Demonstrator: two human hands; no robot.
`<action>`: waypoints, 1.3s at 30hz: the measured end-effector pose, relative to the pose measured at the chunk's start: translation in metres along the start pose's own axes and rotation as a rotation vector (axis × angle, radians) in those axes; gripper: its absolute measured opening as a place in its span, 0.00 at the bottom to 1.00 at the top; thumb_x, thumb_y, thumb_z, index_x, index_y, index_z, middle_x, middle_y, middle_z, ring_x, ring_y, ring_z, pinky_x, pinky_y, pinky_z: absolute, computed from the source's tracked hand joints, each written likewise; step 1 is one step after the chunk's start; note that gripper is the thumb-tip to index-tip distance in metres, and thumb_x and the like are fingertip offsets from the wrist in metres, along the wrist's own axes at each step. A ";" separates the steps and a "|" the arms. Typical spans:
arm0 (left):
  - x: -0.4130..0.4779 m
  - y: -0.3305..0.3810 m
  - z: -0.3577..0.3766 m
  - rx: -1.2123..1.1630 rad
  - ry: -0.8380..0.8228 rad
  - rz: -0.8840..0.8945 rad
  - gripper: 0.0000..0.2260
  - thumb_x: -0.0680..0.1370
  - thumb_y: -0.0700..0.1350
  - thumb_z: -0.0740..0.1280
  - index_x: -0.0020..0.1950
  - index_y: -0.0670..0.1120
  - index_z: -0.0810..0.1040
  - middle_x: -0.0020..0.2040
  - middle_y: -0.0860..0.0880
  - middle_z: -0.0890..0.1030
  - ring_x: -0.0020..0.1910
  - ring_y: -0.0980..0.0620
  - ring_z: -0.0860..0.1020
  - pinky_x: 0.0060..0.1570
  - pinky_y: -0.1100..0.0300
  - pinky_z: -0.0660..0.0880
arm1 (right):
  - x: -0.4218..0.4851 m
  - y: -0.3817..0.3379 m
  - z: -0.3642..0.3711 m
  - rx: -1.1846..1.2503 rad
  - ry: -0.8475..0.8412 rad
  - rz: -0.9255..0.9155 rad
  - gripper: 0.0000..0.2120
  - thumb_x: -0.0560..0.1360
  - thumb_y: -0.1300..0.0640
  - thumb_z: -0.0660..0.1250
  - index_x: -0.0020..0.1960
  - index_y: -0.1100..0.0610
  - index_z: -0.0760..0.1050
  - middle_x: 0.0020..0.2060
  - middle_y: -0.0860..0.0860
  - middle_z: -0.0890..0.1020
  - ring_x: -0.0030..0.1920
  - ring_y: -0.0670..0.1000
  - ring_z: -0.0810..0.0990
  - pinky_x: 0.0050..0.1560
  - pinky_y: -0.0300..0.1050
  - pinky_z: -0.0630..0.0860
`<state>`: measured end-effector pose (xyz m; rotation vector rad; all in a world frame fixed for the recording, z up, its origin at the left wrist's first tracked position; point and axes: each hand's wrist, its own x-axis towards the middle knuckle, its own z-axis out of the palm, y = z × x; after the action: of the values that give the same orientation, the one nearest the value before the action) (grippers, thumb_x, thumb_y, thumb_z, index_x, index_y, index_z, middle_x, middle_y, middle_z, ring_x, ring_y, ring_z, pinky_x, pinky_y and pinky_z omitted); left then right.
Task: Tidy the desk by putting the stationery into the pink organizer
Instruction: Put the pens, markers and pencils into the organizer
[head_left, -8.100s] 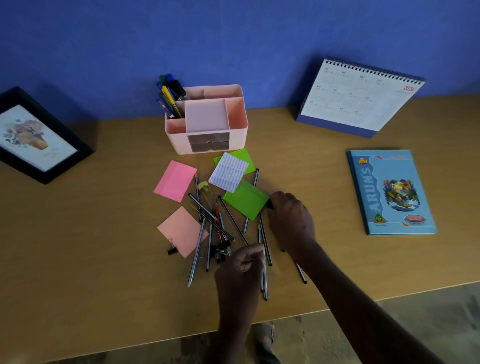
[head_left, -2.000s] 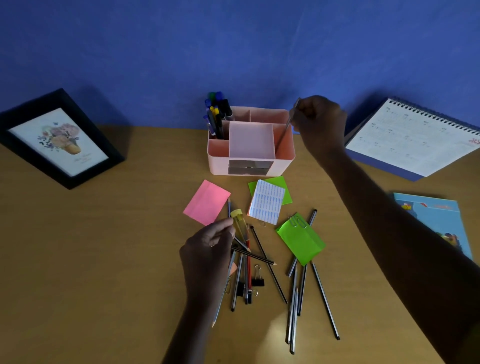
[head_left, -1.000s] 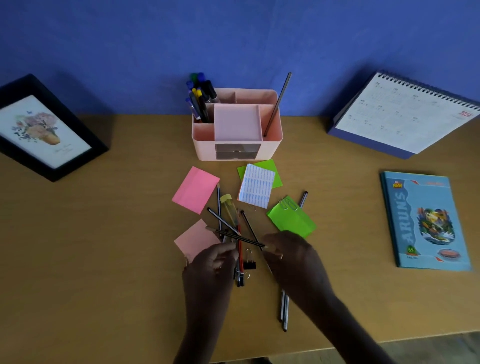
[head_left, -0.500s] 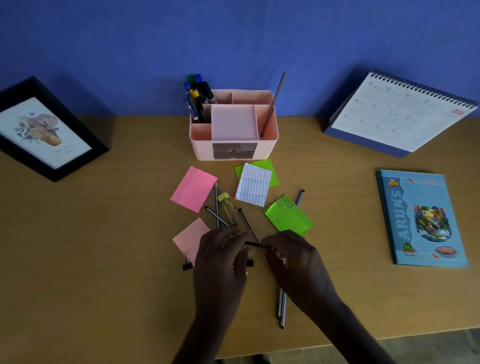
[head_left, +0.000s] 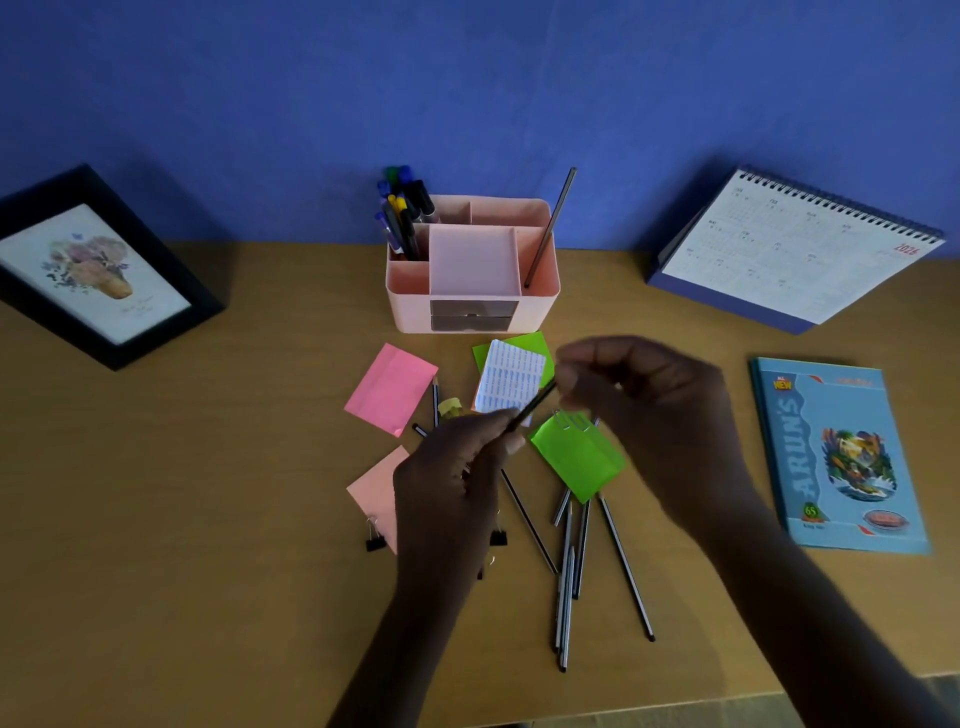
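Holding one pencil between both hands, just in front of the pink organizer and raised over the clutter. Pinched at the lower end by thumb and fingertips of the left hand; caught at the upper end by the right hand, fingers curled, thumb against forefinger, edges blurred there. Judged a hand-over, to put the drop on the side nearer the organizer's right compartment. Noted a standing pencil in that compartment, tip down, leaning on the rear rim. Noted markers bunched upright in the rear-left compartment, caps up. Presumably sorting long items into deep cells and leaving the seemingly shallow middle tray for pads.

Materials. Pencil: slim, rigid, dark, same look as the loose pencils fanned in front of the organizer; likely to roll. Organizer: smooth moulded plastic, rounded corners, grey drawer fronts in the near wall. Pink pad front-left, green pad front-right carrying a wire paper clip, peach pad farther front-left: thin matte paper, square-cut. Binder clip touching the peach pad, black sprung metal. Everything resting on a matte wood-tone desk.
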<state>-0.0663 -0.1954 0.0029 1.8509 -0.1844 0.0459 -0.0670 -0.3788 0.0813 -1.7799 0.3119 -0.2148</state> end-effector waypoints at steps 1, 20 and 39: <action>0.004 -0.003 -0.003 0.004 0.019 -0.024 0.09 0.81 0.39 0.74 0.60 0.47 0.88 0.53 0.56 0.88 0.54 0.57 0.86 0.54 0.51 0.84 | 0.011 -0.008 -0.002 -0.010 0.024 -0.034 0.08 0.77 0.64 0.77 0.54 0.53 0.87 0.41 0.52 0.89 0.39 0.50 0.87 0.44 0.42 0.81; 0.023 -0.069 -0.044 0.555 -0.300 0.117 0.08 0.75 0.42 0.80 0.51 0.52 0.87 0.47 0.56 0.87 0.47 0.58 0.83 0.44 0.65 0.76 | 0.179 0.039 0.018 -0.566 0.330 -0.363 0.08 0.78 0.64 0.69 0.46 0.58 0.86 0.40 0.49 0.87 0.39 0.44 0.84 0.40 0.26 0.74; 0.033 -0.083 -0.043 0.668 -0.507 0.340 0.14 0.72 0.37 0.82 0.53 0.53 0.87 0.48 0.57 0.86 0.50 0.54 0.81 0.46 0.55 0.79 | 0.102 0.057 0.027 -0.528 0.330 -0.240 0.02 0.77 0.63 0.72 0.47 0.57 0.83 0.40 0.47 0.85 0.39 0.46 0.82 0.40 0.40 0.76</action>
<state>-0.0188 -0.1353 -0.0591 2.4466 -0.9285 -0.1458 0.0320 -0.3988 0.0175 -2.3075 0.4167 -0.6489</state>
